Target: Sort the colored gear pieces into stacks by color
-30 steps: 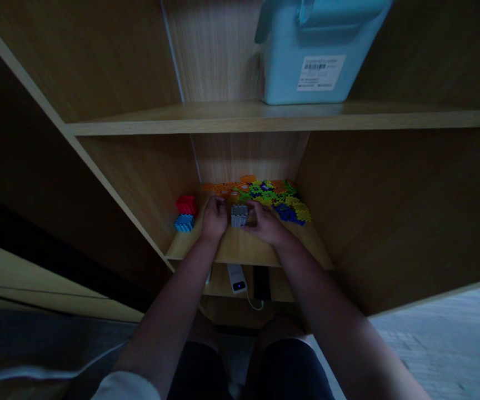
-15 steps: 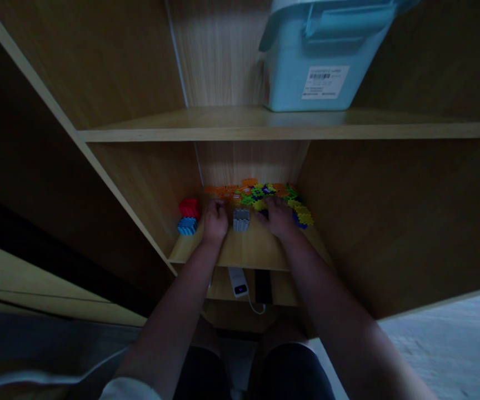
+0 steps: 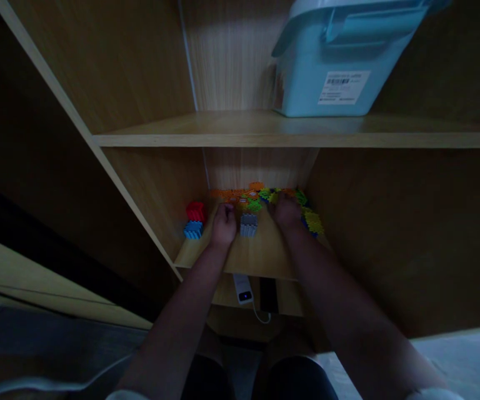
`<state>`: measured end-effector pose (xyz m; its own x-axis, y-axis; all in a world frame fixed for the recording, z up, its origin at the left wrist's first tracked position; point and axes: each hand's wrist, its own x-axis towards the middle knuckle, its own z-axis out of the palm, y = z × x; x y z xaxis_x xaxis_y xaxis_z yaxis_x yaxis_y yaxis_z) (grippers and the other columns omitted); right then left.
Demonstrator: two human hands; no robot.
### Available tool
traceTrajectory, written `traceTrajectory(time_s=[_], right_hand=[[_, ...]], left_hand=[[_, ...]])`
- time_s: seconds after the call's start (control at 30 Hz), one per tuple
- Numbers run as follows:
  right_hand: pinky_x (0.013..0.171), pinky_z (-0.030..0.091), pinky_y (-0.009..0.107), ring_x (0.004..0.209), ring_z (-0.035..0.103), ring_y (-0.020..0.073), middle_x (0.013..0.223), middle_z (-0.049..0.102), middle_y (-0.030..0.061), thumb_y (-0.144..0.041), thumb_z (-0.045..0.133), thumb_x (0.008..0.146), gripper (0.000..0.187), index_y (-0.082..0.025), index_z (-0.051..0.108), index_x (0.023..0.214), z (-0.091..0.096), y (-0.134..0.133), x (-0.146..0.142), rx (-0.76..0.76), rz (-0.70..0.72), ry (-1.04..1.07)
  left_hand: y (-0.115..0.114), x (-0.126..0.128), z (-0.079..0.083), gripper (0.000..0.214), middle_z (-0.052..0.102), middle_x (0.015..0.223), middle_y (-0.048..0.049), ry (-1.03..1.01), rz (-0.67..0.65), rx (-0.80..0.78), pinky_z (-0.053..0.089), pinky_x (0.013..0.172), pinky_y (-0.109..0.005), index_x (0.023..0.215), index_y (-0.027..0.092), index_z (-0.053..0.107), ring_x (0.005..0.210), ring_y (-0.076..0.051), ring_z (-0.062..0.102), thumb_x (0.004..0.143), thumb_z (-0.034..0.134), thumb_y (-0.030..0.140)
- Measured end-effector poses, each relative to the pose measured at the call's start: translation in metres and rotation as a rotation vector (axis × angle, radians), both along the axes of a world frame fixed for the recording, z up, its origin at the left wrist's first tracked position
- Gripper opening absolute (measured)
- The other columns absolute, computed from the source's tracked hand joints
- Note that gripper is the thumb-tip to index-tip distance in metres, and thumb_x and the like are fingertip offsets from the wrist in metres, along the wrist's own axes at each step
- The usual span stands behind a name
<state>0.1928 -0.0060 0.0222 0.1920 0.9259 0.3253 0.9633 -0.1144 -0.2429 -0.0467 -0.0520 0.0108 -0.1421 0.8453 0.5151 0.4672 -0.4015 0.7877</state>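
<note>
My left hand (image 3: 224, 225) rests on the middle shelf with its fingers curled inward; whatever may be inside them is hidden. Just right of it stands a stack of grey notched plastic pieces (image 3: 249, 225). My right hand (image 3: 286, 212) reaches into the loose coloured pieces at the back, fingers bent together beside a yellow piece (image 3: 273, 198); its grip is dark and partly hidden. Green pieces (image 3: 255, 205) lie between the hands, behind the grey stack. Orange pieces (image 3: 225, 194) line the back wall. More yellow pieces (image 3: 314, 221) lie to the right of my right hand.
Red pieces (image 3: 196, 211) and a stack of blue pieces (image 3: 193, 229) sit by the left wall. A light-blue lidded bin (image 3: 302, 83) stands on the upper shelf (image 3: 223, 139). Below are a white device (image 3: 243, 288) with a cable and a black flat object (image 3: 269, 295).
My right hand has moved slightly back, and the colourful pieces near its fingers have shifted. The left hand stays beside the grey stack. The whole view has shifted a little.
</note>
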Motion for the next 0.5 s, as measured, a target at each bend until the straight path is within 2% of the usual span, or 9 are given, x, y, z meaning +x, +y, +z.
traceTrajectory(time_s=[0.13,0.3,0.4,0.5], right_hand=[[0.091,0.053,0.039,0.119,0.071,0.0350,0.136,0.069,0.0251,-0.035,0.060,0.104,0.058,-0.011,0.045,0.154,0.003,-0.002,0.015,0.126,-0.098,0.180],[0.085,0.055,0.041,0.107,0.074,0.0356,0.125,0.072,0.0247,-0.026,0.056,0.101,0.056,-0.010,0.043,0.153,0.005,-0.005,0.033,0.193,-0.203,0.319],[0.089,0.056,0.045,0.110,0.072,0.0376,0.126,0.071,0.0244,-0.026,0.055,0.100,0.055,-0.011,0.046,0.152,0.005,-0.006,0.035,0.217,-0.207,0.334],[0.102,0.053,0.051,0.128,0.063,0.0408,0.134,0.066,0.0261,-0.026,0.057,0.100,0.052,-0.013,0.050,0.149,0.003,-0.007,0.033,0.251,-0.254,0.240]], left_hand=[[-0.001,0.002,0.003,0.019,0.075,0.111,-0.0110,0.030,-0.006,0.004,0.055,0.104,-0.040,0.105,0.021,0.062,0.109,-0.024,0.072,0.097,0.047,0.011],[-0.001,0.002,0.002,0.019,0.075,0.112,-0.0105,0.031,-0.016,-0.005,0.055,0.105,-0.040,0.107,0.022,0.061,0.111,-0.025,0.071,0.096,0.048,0.012],[-0.001,0.002,0.001,0.019,0.075,0.113,-0.0111,0.027,-0.025,0.003,0.055,0.104,-0.040,0.107,0.021,0.061,0.111,-0.025,0.071,0.097,0.048,0.012],[-0.001,0.001,0.001,0.020,0.075,0.114,-0.0114,0.028,-0.030,-0.002,0.055,0.105,-0.041,0.107,0.021,0.061,0.112,-0.025,0.072,0.096,0.047,0.012]])
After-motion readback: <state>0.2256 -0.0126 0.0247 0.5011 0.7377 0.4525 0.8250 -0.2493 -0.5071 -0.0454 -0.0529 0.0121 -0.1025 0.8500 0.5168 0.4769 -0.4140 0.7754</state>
